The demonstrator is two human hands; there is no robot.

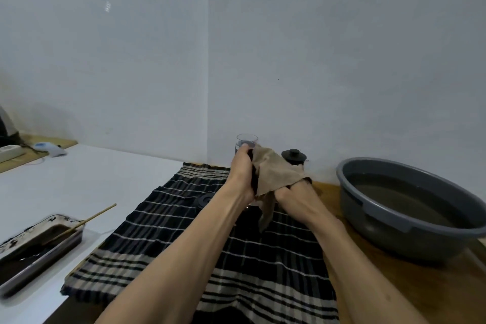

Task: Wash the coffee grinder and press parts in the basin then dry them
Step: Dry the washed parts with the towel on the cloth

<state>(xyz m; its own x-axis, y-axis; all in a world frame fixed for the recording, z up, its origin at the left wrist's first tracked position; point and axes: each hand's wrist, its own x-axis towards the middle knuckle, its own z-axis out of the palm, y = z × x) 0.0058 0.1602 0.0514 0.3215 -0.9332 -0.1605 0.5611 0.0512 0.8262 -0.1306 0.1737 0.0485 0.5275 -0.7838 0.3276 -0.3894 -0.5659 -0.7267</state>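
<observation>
My left hand (243, 173) grips a dark cylindrical part (254, 181), which is mostly hidden between both hands. My right hand (292, 193) holds a tan cloth (273, 171) wrapped against that part; its fingers are covered by the cloth. Just behind my left hand stands a clear glass beaker (246, 139). A black lid with a knob (293, 156) sits behind the cloth. A black round disc (204, 199) lies on the striped towel (168, 244). The grey basin (373, 208) at the right holds murky water.
A metal tray (39, 250) with dark grounds and a wooden stick (89, 219) sits at the front left on the white table. A power strip (9, 151) and a small white-blue device (51, 148) lie at the far left. Walls close the back.
</observation>
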